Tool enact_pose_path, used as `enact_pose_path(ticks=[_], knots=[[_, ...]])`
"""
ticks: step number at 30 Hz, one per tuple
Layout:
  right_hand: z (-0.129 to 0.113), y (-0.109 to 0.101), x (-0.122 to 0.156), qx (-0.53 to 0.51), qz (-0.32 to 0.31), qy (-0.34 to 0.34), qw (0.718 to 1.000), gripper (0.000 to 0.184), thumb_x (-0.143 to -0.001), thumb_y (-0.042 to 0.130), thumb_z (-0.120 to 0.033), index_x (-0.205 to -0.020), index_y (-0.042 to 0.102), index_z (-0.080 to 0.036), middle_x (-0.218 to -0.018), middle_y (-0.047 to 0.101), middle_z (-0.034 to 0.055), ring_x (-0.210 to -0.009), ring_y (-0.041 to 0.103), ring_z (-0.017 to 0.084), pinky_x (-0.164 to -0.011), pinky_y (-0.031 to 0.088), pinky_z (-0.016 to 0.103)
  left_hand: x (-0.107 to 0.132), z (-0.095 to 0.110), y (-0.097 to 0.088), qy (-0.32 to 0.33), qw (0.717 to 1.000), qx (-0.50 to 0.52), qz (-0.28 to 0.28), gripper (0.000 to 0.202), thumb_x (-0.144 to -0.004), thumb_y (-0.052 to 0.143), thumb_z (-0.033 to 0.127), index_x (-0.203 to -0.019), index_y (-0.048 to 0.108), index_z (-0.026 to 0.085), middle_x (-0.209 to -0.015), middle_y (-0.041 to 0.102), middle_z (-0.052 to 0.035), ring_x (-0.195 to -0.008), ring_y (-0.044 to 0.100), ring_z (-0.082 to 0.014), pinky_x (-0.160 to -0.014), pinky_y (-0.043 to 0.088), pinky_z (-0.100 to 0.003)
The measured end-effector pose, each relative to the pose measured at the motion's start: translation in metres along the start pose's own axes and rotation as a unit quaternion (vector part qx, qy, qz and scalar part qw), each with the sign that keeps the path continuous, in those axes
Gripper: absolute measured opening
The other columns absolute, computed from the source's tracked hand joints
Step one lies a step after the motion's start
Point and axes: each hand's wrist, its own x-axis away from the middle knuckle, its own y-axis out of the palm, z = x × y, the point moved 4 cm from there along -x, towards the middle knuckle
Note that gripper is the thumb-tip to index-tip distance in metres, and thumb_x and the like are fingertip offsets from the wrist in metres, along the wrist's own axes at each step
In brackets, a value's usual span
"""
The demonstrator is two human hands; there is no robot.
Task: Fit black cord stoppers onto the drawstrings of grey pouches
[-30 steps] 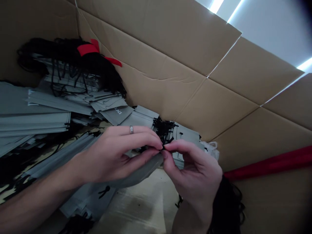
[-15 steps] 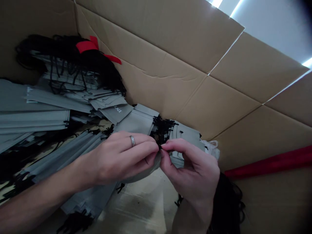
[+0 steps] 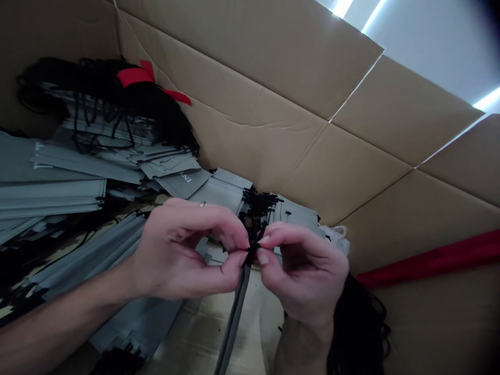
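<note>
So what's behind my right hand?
Flat grey pieces and clear plastic show past your right hand, black cords by the wrist; whatever the hand covers can't be seen.

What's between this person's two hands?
In the head view, black cord lies between the left hand and right hand, with gray fabric hanging below it.

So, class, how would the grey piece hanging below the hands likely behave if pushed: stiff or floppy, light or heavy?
The grey piece would probably bend easily, since it shows thin layers edge-on. It is likely light, as the left hand and right hand seem to pinch only the black cord at its top.
</note>
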Motion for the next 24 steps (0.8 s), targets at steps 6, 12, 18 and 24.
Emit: enact_pose_path(ticks=[6, 12, 18, 24], knots=[[-0.004, -0.006, 0.002, 0.093, 0.017, -0.005, 0.996, 0.026, -0.088, 0.079, -0.001, -0.1, 0.08, -0.025, -0.092, 0.083, -0.004, -0.082, 0.079, 0.012, -0.076, 0.066, 0.021, -0.002, 0.008, -0.004, 0.07, 0.988, -0.134, -0.031, 0.012, -0.095, 0.08, 0.01, -0.1, 0.075, 0.02, -0.087, 0.085, 0.0023, -0.07, 0.08, -0.0105, -0.063, 0.063, -0.017], [-0.018, -0.002, 0.002, 0.203, 0.008, -0.086, 0.975, 0.024, -0.094, 0.076, 0.001, -0.102, 0.078, -0.022, -0.093, 0.082, -0.0017, -0.083, 0.079, 0.012, -0.081, 0.068, 0.023, 0.011, 0.019, 0.001, 0.17, 0.941, -0.288, -0.055, 0.009, -0.103, 0.074, 0.01, -0.109, 0.071, 0.015, -0.1, 0.084, -0.0043, -0.082, 0.082, -0.0154, -0.076, 0.066, -0.026], [-0.018, 0.005, 0.0, 0.17, 0.03, -0.139, 0.975, 0.028, -0.09, 0.076, 0.005, -0.102, 0.079, -0.02, -0.09, 0.081, 0.0018, -0.082, 0.08, 0.016, -0.078, 0.069, 0.029, 0.005, 0.01, 0.002, 0.053, 0.985, -0.164, 0.019, 0.016, -0.089, 0.076, 0.009, -0.094, 0.071, 0.022, -0.081, 0.079, 0.0051, -0.063, 0.072, -0.0079, -0.062, 0.059, -0.019], [-0.009, 0.002, 0.002, 0.056, 0.044, -0.093, 0.993, 0.029, -0.088, 0.076, 0.004, -0.102, 0.081, -0.021, -0.089, 0.08, 0.0003, -0.082, 0.077, 0.016, -0.073, 0.067, 0.031, -0.003, 0.001, 0.004, -0.071, 0.996, 0.061, -0.002, 0.018, -0.084, 0.075, 0.004, -0.089, 0.074, 0.021, -0.077, 0.079, 0.0044, -0.062, 0.075, -0.0102, -0.059, 0.063, -0.017]])
